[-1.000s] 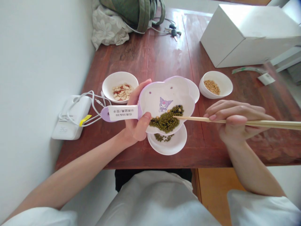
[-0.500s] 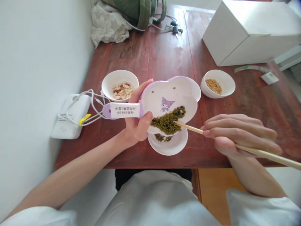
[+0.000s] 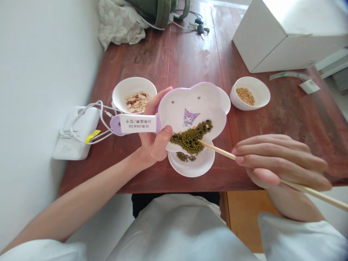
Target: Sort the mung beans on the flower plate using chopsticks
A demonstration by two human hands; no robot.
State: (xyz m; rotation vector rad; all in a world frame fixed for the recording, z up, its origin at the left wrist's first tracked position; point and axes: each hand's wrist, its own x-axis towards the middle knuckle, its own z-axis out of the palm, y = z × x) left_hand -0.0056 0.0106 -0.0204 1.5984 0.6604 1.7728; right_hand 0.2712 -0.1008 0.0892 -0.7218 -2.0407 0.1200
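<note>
My left hand point(image 3: 157, 141) is closed round the handle end of a purple-rimmed, flower-shaped bowl point(image 3: 176, 105), which is tilted toward me. Green mung beans point(image 3: 190, 140), with some black and yellow beans among them, are gathered along its near edge. My right hand point(image 3: 277, 159) grips chopsticks point(image 3: 221, 151), and their tips touch the beans. Whether one stick or two lie together is hard to see. Below the held bowl stands a white bowl point(image 3: 193, 170) with a few mung beans in it. Another white rim point(image 3: 225, 101) shows partly behind the held bowl.
At the left is a white bowl point(image 3: 119, 92) of sliced nuts; at the right, one point(image 3: 261, 96) of yellow soybeans. A white power bank point(image 3: 70, 145) with cables lies by the wall. Keys point(image 3: 200, 27), a green bag point(image 3: 152, 12) and a white box point(image 3: 272, 40) are farther back.
The whole view has shifted slightly, so most things sit a little higher and further left. The chopstick tips stay in the beans, while the right hand has turned a little.
</note>
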